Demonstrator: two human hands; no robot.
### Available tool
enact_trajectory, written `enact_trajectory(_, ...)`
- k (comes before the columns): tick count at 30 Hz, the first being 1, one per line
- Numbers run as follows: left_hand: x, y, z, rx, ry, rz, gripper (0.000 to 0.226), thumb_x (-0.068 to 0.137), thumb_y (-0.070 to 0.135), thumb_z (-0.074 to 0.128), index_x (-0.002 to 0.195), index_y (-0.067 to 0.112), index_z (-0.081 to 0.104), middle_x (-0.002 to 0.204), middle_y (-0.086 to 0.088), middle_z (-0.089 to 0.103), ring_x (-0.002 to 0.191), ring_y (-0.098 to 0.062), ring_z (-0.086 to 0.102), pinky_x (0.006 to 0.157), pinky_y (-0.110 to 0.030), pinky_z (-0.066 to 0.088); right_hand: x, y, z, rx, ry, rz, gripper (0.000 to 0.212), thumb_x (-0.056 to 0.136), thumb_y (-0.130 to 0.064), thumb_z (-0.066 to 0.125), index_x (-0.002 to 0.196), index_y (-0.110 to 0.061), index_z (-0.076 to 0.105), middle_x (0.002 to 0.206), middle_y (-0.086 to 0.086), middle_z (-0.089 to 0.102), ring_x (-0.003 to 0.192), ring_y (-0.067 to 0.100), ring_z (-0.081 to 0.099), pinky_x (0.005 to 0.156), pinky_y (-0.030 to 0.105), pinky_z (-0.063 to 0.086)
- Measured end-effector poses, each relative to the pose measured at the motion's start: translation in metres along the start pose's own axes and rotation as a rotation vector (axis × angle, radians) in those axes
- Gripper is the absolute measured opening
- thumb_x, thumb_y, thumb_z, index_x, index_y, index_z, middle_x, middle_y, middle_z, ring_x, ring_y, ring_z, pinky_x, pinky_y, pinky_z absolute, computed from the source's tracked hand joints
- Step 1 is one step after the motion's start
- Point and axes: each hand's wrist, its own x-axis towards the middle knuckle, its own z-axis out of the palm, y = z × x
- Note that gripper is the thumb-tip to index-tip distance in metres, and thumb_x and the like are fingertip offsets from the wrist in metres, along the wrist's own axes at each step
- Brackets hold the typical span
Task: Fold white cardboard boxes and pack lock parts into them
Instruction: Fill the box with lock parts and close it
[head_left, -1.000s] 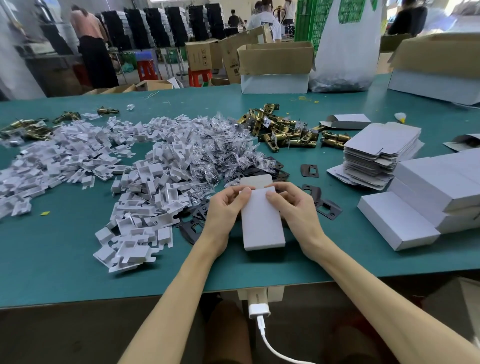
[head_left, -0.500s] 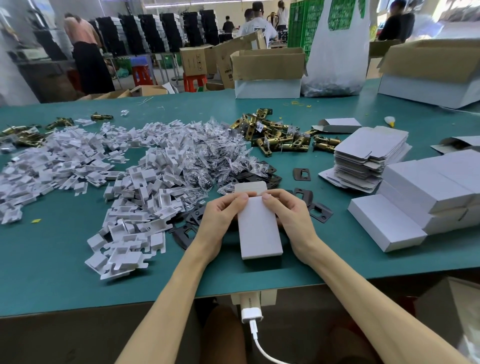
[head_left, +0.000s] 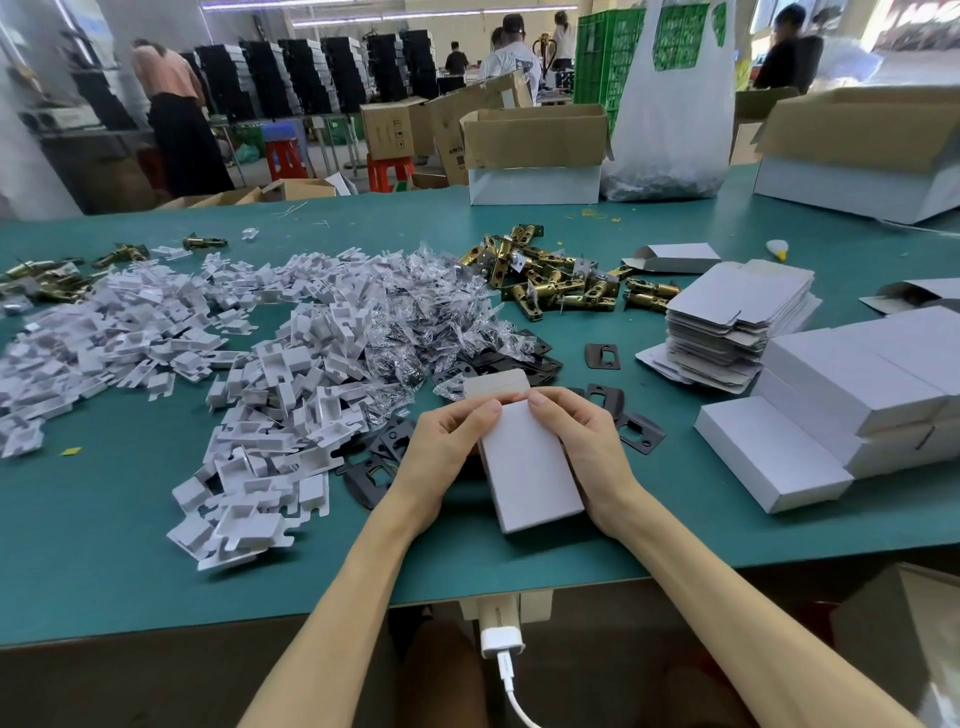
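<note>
White box (head_left: 530, 467) is held low at the near edge of the table (head_left: 104, 519), its far-end tuck flap (head_left: 496, 385) open and pointing away. Left hand (head_left: 447, 441) and right hand (head_left: 582, 436) grip its long sides, thumbs on top. Judgement: bend the flap on its crease and tuck it squarely, keeping the walls straight.

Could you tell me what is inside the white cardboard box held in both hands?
Nothing inside shows. The white cardboard box has its far flap untucked, but its top panel, left hand and right hand cover the interior.
</note>
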Motion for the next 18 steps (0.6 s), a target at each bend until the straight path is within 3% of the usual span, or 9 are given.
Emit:
enact_trajectory(4, 0.0002, -0.0013, 0.0003, 0.007, 0.008, 0.001, 0.032, 0.095, 0.035, 0.064, 0.119, 0.02, 0.079, 0.121, -0.007, 0.076, 0.107, -0.023, 0.065, 0.107, -0.056, 0.047, -0.0005, 0.0002, 0.0003, -0.03, 0.015, -0.006, 0.017, 0.1, -0.024, 0.063, 0.103, -0.012, 0.075, 0.093, 0.005, 0.074, 0.083, 0.022, 0.064, 0.07, 0.035, 0.052)
enact_trajectory(7, 0.0, -0.0016, -0.0006, 0.003, 0.008, 0.005, 0.032, 0.095, 0.034, 0.066, 0.12, 0.018, 0.079, 0.122, -0.006, 0.076, 0.11, -0.022, 0.066, 0.109, -0.056, 0.046, 0.0, 0.0005, 0.0002, -0.039, 0.014, -0.004, 0.017, 0.101, -0.025, 0.062, 0.102, -0.014, 0.075, 0.093, 0.005, 0.074, 0.082, 0.023, 0.065, 0.069, 0.035, 0.052)
enact_trajectory(14, -0.0018, 0.0013, -0.0011, 0.006, -0.002, 0.024, 0.029, 0.094, 0.033, 0.066, 0.117, 0.023, 0.08, 0.117, -0.008, 0.077, 0.101, -0.02, 0.066, 0.094, -0.041, 0.048, -0.0002, 0.0012, -0.0001, -0.061, -0.019, -0.013, 0.019, 0.102, -0.026, 0.061, 0.1, -0.02, 0.079, 0.097, 0.008, 0.076, 0.081, 0.022, 0.068, 0.067, 0.035, 0.055)
enact_trajectory(18, -0.0005, 0.0, -0.003, -0.012, -0.034, 0.089, 0.039, 0.099, 0.019, 0.067, 0.135, 0.034, 0.069, 0.128, 0.001, 0.074, 0.106, -0.015, 0.065, 0.093, -0.027, 0.054, 0.0015, 0.0053, -0.0009, -0.147, 0.026, -0.06, 0.012, 0.1, -0.027, 0.065, 0.11, -0.025, 0.072, 0.103, 0.003, 0.075, 0.085, 0.018, 0.069, 0.071, 0.037, 0.056)
